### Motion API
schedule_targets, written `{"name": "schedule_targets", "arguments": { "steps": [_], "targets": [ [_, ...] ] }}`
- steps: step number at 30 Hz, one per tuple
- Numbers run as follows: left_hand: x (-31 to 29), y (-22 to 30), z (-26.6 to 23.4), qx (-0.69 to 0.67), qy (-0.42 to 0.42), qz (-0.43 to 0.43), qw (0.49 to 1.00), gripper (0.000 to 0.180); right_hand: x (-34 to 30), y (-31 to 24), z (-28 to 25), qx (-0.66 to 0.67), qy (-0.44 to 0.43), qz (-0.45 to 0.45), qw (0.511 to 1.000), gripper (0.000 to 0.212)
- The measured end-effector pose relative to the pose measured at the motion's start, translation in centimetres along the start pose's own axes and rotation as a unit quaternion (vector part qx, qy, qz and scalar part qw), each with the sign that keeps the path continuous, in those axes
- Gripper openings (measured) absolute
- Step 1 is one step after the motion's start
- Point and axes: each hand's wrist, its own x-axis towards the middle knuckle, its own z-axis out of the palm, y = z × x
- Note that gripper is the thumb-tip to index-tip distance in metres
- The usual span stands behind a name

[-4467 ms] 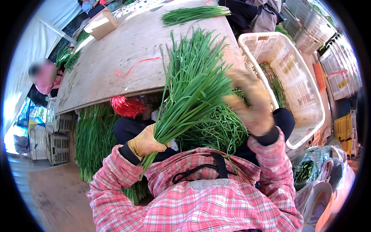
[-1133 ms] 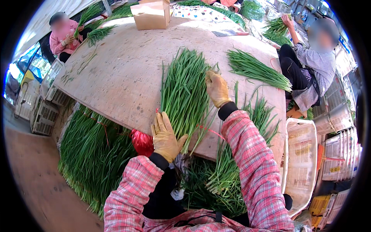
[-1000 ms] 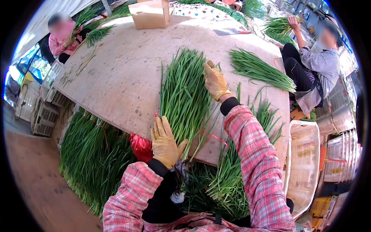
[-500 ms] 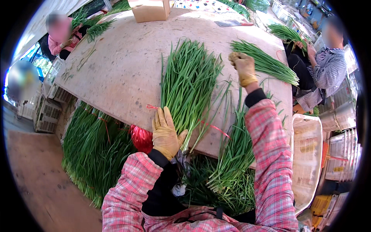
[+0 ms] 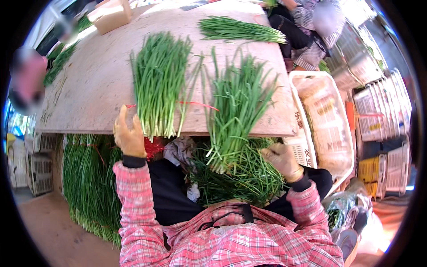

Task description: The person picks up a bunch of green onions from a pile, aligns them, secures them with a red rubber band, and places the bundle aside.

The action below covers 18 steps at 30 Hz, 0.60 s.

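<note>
A bundle of garlic chives lies on the wooden table, its pale stem ends level with the near edge. A red tie passes under it, its ends out on both sides. My gloved left hand is open beside the stem ends, thumb and fingers apart, close to the tie's left end. To the right, a looser heap of chives hangs over the table edge. My gloved right hand is low beside this heap, above the loose leaves, fingers loosely bent and nothing visible in them.
Another chive bundle lies at the far right of the table. A cardboard box stands at the back left. Many chives stand below the table's left. White crates are at right. Two people sit by the table.
My right hand has come down from the far right of the table to below its near edge. My left hand has lifted off the stem ends to their left. The view has shifted right.
</note>
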Motion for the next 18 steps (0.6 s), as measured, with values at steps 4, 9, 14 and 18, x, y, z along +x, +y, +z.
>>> {"name": "schedule_targets", "arguments": {
  "steps": [4, 9, 14, 18],
  "targets": [
    [-7.1, 8.6, 0.5, -0.142, -0.340, -0.111, 0.923, 0.029, -1.6, 3.4, 4.2, 0.132, 0.007, 0.113, 0.985, 0.035],
    [-14.7, 13.0, 6.8, -0.223, -0.342, -0.028, 0.912, 0.044, 2.5, -0.9, 7.8, 0.440, 0.089, 0.059, 0.891, 0.031],
    [-16.0, 18.9, 5.5, -0.135, -0.396, 0.075, 0.905, 0.030, 3.0, -1.0, 8.1, 0.525, 0.148, 0.050, 0.837, 0.033],
    [-15.8, 19.2, 3.8, -0.422, -0.492, -0.143, 0.748, 0.038, 0.4, 2.3, 4.9, 0.572, 0.118, 0.080, 0.808, 0.022]
  ]
}}
